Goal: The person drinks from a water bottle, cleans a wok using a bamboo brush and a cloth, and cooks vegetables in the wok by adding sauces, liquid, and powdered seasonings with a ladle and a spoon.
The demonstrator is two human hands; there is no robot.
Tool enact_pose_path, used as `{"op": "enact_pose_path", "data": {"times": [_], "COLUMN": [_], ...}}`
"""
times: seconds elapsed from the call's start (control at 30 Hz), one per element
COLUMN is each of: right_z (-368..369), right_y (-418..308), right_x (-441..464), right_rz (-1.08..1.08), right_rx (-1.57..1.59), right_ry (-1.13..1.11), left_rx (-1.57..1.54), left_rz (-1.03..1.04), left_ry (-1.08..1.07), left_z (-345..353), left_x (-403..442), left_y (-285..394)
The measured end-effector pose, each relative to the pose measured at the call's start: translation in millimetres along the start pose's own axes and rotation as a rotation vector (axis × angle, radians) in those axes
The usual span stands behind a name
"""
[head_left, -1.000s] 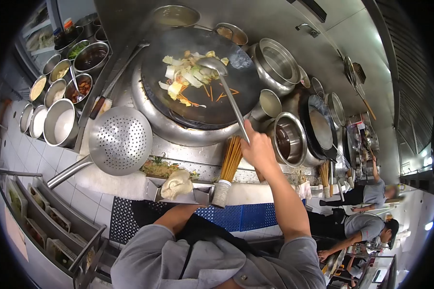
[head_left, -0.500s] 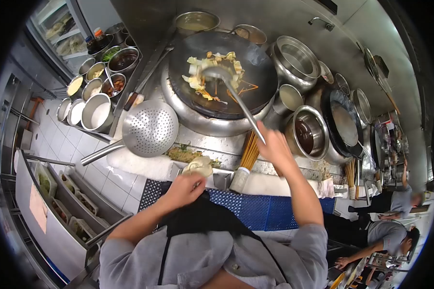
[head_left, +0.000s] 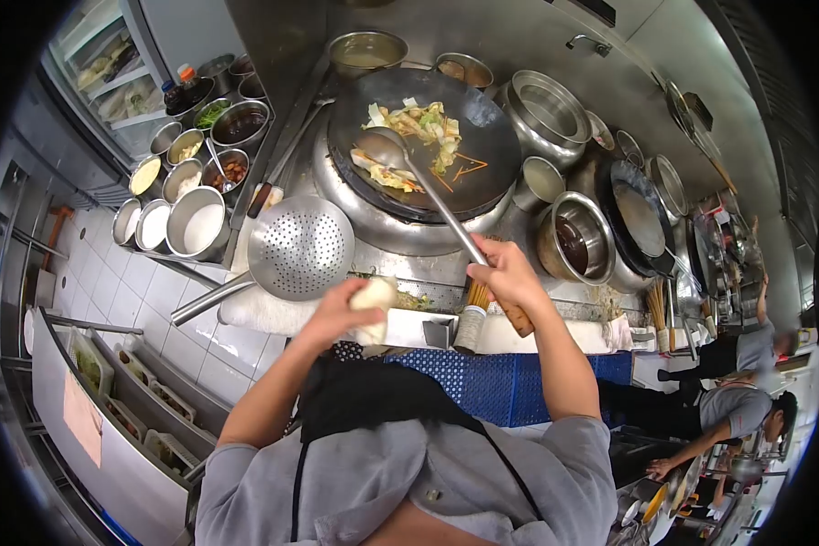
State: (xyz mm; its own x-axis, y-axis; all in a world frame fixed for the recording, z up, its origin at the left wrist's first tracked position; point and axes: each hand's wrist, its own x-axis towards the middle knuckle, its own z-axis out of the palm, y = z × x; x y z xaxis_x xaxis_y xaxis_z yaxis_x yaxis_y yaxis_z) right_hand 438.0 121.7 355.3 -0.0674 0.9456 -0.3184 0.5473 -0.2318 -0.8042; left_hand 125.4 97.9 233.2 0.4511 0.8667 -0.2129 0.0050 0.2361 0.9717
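Note:
My right hand (head_left: 511, 273) is wrapped round the handle of a long metal ladle (head_left: 441, 211). The ladle's bowl rests in a large dark wok (head_left: 487, 150), at the left of the food. Pale cabbage pieces (head_left: 430, 123) lie in the wok, most beyond the bowl and some just below it, with a few thin orange strips (head_left: 469, 168) to the right. In front of the stove my left hand (head_left: 337, 314) grips a folded cream cloth (head_left: 374, 309), which is apart from the wok. A perforated strainer (head_left: 300, 247) lies beyond that hand.
Metal pots of seasonings (head_left: 196, 218) crowd the left. A pot of dark liquid (head_left: 573, 247) and a second wok (head_left: 644, 218) stand at right. Bamboo sticks (head_left: 479, 293) are bundled near my right hand. Another person (head_left: 735, 414) works at far right.
The ladle's bowl has moved left and slightly nearer in the wok, and the cabbage has shifted into two groups. My left hand has lifted with the cloth, toward the stove edge.

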Motion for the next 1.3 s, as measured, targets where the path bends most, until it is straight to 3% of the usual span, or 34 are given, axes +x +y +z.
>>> {"op": "enact_pose_path", "data": {"times": [0.07, 0.17, 0.23, 0.3, 0.43, 0.5, 0.6, 0.63, 0.67, 0.7, 0.73, 0.87, 0.93, 1.03, 1.07, 1.1, 1.17, 1.2, 1.3], "right_z": [-4.2, -0.7, 5.2, 16.5, 22.9, 27.8, 37.5, 36.2, 32.3, 27.6, 21.2, -1.7, 3.5, 29.9, 41.2, 46.4, 41.7, 43.9, 54.1], "right_y": [-1.1, -15.4, -21.1, -21.6, -39.8, -38.6, -61.9, -69.6, -84.0, -107.6, -101.5, -144.9, -142.6, -68.7, -79.3, -78.9, -93.4, -100.8, -107.2], "right_x": [6.8, 39.3, 65.6, 86.9, 52.3, 6.3, -66.1, -84.2, -99.1, -113.5, -124.7, -176.3, -154.2, -56.0, -39.9, -25.5, -41.0, -51.9, -90.1], "right_rz": [-0.012, -0.011, -0.037, -0.088, -0.064, -0.098, -0.11, -0.104, -0.022, 0.135, 0.049, 0.243, 0.167, -0.141, -0.066, -0.032, -0.052, -0.063, -0.034], "right_rx": [-0.137, -0.317, -0.461, -0.622, -0.583, -0.522, -0.545, -0.516, -0.474, -0.4, -0.389, -0.225, -0.467, -0.753, -0.692, -0.667, -0.65, -0.639, -0.532], "right_ry": [0.129, 0.304, 0.415, 0.52, 0.296, 0.324, 0.341, 0.335, 0.294, 0.214, 0.192, -0.003, -0.024, 0.227, 0.29, 0.347, 0.382, 0.391, 0.346], "left_rx": [-0.487, -0.693, -0.59, -0.473, -0.418, -0.394, -0.616, -0.773, -0.705, -0.683, -0.667, -0.705, -0.674, -0.653, -0.684, -0.738, -0.847, -0.762, -0.802], "left_rz": [-0.009, -0.099, -0.166, -0.206, -0.331, -0.416, -0.453, -0.412, -0.425, -0.415, -0.406, -0.406, -0.427, -0.366, -0.293, -0.257, -0.321, -0.311, -0.326], "left_ry": [0.061, 0.166, 0.206, 0.105, 0.14, 0.1, 0.106, 0.127, 0.239, 0.283, 0.33, 0.146, 0.085, 0.198, 0.276, 0.171, 0.247, 0.162, 0.109], "left_z": [-9.0, -13.4, -10.9, -2.0, 2.1, -2.8, 11.0, 13.9, 18.5, 20.7, 20.6, 14.2, 8.0, 8.8, 9.3, 7.8, 16.6, 10.9, 6.3], "left_x": [-10.9, 21.9, 66.4, 98.3, 150.6, 162.9, 169.1, 197.2, 206.3, 198.2, 185.0, 126.1, 119.9, 142.4, 150.3, 136.1, 72.6, 49.9, 49.8], "left_y": [23.1, 47.5, 50.3, 68.5, 70.7, 69.3, 87.0, 64.6, 60.3, 62.7, 70.0, 116.9, 122.0, 81.6, 63.4, 51.4, 71.4, 72.3, 104.1]}}
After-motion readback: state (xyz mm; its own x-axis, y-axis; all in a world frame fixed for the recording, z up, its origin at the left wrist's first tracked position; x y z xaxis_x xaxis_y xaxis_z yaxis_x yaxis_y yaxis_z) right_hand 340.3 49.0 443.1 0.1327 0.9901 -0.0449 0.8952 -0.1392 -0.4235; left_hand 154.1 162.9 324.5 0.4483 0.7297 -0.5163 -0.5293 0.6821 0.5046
